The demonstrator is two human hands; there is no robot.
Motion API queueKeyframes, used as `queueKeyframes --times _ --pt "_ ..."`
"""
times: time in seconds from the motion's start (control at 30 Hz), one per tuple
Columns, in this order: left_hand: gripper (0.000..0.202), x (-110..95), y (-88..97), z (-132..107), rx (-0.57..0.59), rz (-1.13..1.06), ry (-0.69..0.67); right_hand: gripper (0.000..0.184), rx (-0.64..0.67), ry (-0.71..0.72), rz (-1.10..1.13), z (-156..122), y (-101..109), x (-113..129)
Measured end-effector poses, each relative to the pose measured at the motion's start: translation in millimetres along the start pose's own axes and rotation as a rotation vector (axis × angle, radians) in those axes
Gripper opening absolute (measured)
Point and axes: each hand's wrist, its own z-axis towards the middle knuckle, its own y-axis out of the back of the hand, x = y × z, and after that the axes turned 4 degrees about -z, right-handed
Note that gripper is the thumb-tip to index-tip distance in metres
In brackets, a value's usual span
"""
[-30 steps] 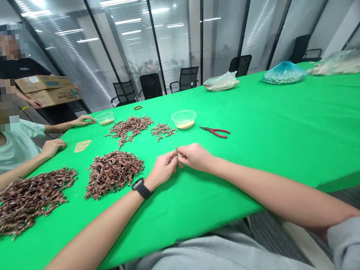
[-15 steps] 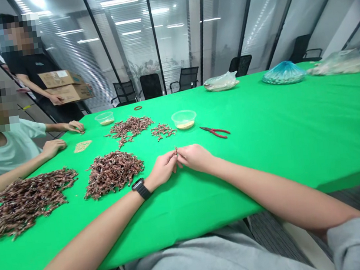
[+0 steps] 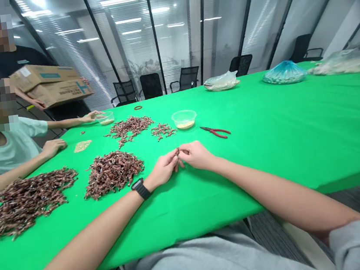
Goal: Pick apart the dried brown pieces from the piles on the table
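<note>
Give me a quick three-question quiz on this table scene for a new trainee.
1. True or false: the left hand and right hand together pinch a small brown piece.
2. Which tool lies beside the clear plastic tub? A: scissors. B: red-handled pliers. C: tweezers.
3. What is the standing person carrying?

Key: 1. True. 2. B. 3. Cardboard boxes.
</note>
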Motion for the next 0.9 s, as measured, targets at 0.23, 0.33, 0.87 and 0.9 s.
queueKeyframes --times 0.23,0.33,0.87,0.9 --pt "0.040 1.6 -0.2 -2.4 -0.010 0.168 -0.011 0.022 0.095 -0.382 0.454 3.3 -1.4 -1.2" --pt "0.039 -0.7 -0.5 -3.0 -0.002 0.186 -0.013 0.016 0.168 -0.555 0.755 4.1 -0.2 -1.9" --pt "0.056 -1.9 -2.5 -2.1 -0.041 0.005 0.013 0.029 0.081 0.107 -0.558 4.7 -2.6 -12.8" --pt "0.055 -1.9 -2.5 -2.1 -0.037 -0.001 0.013 0.030 0.095 0.104 -0.605 4.9 -2.8 -12.3"
